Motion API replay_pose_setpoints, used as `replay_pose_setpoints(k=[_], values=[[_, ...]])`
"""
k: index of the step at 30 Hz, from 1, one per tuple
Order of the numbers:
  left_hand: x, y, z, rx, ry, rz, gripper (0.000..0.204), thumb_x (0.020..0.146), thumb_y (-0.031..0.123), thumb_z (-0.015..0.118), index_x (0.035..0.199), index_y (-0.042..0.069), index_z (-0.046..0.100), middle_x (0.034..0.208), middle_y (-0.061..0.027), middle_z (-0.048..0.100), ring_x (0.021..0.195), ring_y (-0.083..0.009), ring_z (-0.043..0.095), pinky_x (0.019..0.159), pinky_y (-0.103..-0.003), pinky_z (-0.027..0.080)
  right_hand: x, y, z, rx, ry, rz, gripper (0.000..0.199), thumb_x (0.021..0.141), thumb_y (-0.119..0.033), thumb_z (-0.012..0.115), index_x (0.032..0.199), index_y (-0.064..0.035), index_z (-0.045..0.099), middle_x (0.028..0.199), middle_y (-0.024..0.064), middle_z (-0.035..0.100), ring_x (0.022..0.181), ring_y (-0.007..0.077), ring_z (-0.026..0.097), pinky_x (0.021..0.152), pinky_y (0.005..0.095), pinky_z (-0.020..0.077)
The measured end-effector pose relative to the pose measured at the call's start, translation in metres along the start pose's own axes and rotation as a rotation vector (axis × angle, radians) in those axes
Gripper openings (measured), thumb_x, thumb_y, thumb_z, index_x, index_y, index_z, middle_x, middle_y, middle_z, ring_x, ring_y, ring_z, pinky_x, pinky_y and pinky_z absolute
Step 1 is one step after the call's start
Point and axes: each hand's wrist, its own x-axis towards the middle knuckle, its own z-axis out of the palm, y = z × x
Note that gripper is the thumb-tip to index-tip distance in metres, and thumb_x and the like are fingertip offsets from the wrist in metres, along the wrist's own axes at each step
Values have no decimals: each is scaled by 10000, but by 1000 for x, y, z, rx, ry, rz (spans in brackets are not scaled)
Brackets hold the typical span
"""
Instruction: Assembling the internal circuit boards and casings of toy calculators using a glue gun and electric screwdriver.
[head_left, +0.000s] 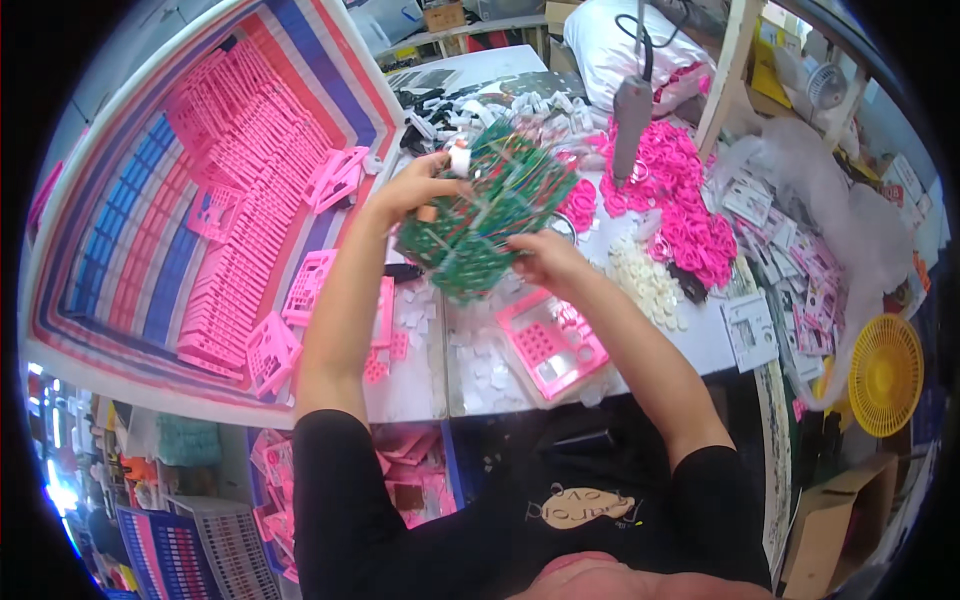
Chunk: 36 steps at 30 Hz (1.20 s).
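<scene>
Above the middle of the white worktable, a bundle of green circuit boards [490,215] with thin coloured wires is raised in both hands, slightly blurred. My left hand [415,188] grips its upper left side, the fingers closed near a small white part. At the lower right edge, my right hand [548,258] pinches the bundle, its fingertips partly hidden. Beneath the right forearm lies a pink plastic casing [535,345] with rows of round holes. Small white pieces [490,380] are scattered beside that casing.
Rows of pink casings [240,260] fill a striped-lined box at left. A grey electric screwdriver [630,125] hangs over piled bright pink parts [690,220]. Cream pieces [645,285] lie nearer. Grey-white parts [530,105] cover the back; a yellow basket [886,375] stands right.
</scene>
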Motion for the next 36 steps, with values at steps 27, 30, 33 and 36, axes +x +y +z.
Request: replay_pose_setpoints(k=[27,30,33,36], values=[[153,-214,-29,1161,215,223,598,942,504,530,1228,-11,635,1182,-265,644,1081,-410,622,902,-488,473,-457,-6,-129,-501,855,54,305,948,-208,613,1200,-35,605,778,73,699,558,104,637,494,231,500],[140,-235,-52,1030,159,263,506,993,396,486,1293,3,595,1248,-222,629,1119,-381,614,959,-479,457,-645,71,-123,-363,1280,114,323,967,-336,581,974,-32,691,659,62,666,440,77,558,399,212,404],[103,-116,60,909,143,485,523,990,411,495,1294,-4,588,1251,-227,620,1128,-382,603,969,-476,451,-794,202,-60,-173,1728,385,310,933,-312,611,842,-24,680,604,77,636,413,123,538,388,291,397],[90,-46,127,827,93,657,540,987,425,505,1296,-11,581,1255,-231,611,1138,-382,592,980,-473,445,-898,407,-11,-1635,1175,585,327,902,-327,629,799,-19,671,656,102,654,474,190,581,418,354,435]])
